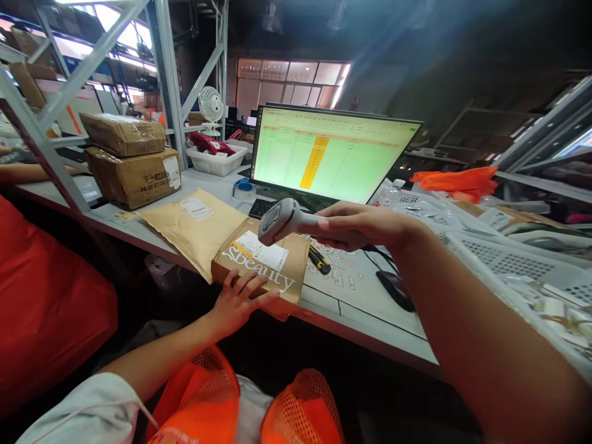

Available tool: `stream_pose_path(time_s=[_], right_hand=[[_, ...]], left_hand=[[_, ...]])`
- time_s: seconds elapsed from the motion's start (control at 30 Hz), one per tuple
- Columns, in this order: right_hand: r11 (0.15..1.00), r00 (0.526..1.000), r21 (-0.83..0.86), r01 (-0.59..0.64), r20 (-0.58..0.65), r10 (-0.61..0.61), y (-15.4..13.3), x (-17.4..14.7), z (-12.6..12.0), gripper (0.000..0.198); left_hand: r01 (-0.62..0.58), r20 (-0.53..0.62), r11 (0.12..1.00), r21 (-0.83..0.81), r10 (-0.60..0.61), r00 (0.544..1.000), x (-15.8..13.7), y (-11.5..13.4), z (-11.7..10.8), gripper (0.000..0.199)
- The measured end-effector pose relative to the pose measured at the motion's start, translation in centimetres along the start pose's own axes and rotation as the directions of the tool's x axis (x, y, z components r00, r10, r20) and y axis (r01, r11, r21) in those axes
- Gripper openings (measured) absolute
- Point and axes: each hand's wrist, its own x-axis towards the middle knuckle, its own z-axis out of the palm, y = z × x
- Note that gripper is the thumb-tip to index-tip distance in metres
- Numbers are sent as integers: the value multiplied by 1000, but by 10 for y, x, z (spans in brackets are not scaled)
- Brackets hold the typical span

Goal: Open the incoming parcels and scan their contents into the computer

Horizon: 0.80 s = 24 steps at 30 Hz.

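The right hand (363, 223) holds a scanner (283, 221) over the box (266, 266); the left hand (237, 303) rests on it, fingers spread.

"How many cardboard boxes (133, 179) are stacked on the table (370, 328)?"
"Two. Near its front edge, one mailing envelope (194, 228) and one Sbeauty parcel (264, 259)."
"What else?"
"One barcode scanner (287, 221), one box cutter (319, 260), one computer mouse (395, 290)."
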Motion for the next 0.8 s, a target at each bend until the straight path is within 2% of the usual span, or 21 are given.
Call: stream_pose_path(time_s=[0.13,0.2,0.27,0.33,0.37,0.4,0.47,0.5,0.57,0.6,0.67,0.73,0.8], right_hand=[[998,995,60,16,97,-22,-6,16,6,56],[998,994,54,41,101,-47,0,17,5,57],[998,998,5,69,6,-69,16,14,2,59],[995,974,-91,42,-220,-62,42,10,0,60],[990,930,-140,-12,-365,-40,59,8,-1,59],[980,860,-177,-95,-511,-8,78,6,-1,58],[927,681,-212,-310,-729,62,117,5,1,53],[880,601,-220,-422,-795,90,136,5,4,50],[752,491,-214,-623,-856,163,172,6,14,51],[687,460,-207,-697,-864,206,186,6,21,54],[574,425,-204,-793,-861,281,210,6,37,60],[496,421,-243,-834,-861,286,224,4,49,63],[458,434,-285,-842,-863,260,228,1,53,64]], left_hand=[[-4,-17,1000,-16,3,1000,-2,1,2,62],[-8,-16,1000,-18,8,1000,-3,2,1,64],[-12,12,1000,-25,13,1000,2,1,-4,67],[-12,66,998,-54,16,998,15,-3,-15,73],[-7,104,997,-79,15,994,26,-8,-23,77],[2,149,994,-106,14,989,39,-13,-33,82],[24,238,987,-160,15,971,74,-27,-56,91],[32,274,983,-182,19,961,93,-35,-67,95],[39,322,976,-213,32,946,134,-49,-83,98],[49,347,975,-218,31,937,154,-56,-87,97],[85,426,970,-227,20,904,190,-67,-86,91],[130,550,962,-239,24,835,217,-77,-74,87],[172,648,955,-241,26,761,234,-87,-57,88]])
